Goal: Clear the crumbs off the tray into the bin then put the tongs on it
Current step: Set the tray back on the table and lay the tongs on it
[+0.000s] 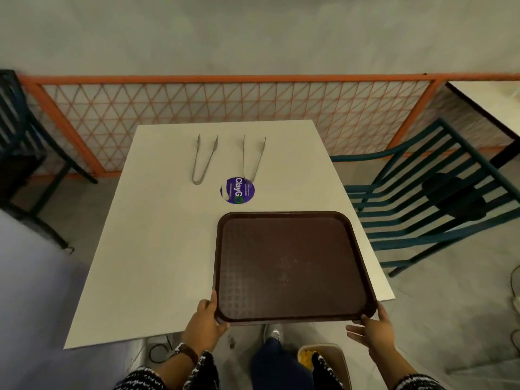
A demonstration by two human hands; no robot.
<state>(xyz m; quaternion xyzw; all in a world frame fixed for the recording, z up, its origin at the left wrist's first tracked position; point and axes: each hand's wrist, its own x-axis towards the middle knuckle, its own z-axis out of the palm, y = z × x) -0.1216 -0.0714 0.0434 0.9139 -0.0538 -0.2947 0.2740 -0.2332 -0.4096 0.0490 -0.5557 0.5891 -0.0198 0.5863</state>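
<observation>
Now I see both hands gripping the tray's [284, 266] near corners, left hand [206, 319] and right hand [374, 330] curled on its rim; the bin [334, 361] sits below, nearer my right; both tongs [203, 159] lie ahead, lengthwise away from me.

Dark brown tray [292, 266] with fine grid texture, white table [157, 249], silver tongs [204, 159], purple round sticker [237, 190], orange lattice fence [225, 102], teal slatted chair [427, 209], black-and-white speckled sleeves [202, 370]
</observation>
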